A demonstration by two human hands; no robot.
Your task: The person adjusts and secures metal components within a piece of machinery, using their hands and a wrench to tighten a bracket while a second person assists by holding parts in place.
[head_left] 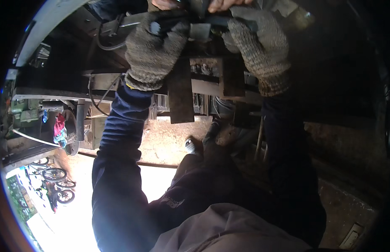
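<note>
Both my hands wear grey knitted work gloves and reach to the top of the view. My left hand (149,52) is closed round a dark bar (172,22) with a pale end. My right hand (264,46) is closed at the other side, its fingers curled on a dark bar-like piece (220,21); I cannot tell whether both pieces are one. Between the gloves sits a small pale metal block (200,31). Just beyond, another person's fingers (164,4) and a second bare hand (228,4) are cut off by the upper edge.
Two flat brown plates (181,92) (232,80) jut toward me below the work. Thin metal rods (203,105) stand under the bench edge (132,80). A cable loop (92,94) hangs at left, near a green machine (27,109). Bicycles (54,174) stand farther off.
</note>
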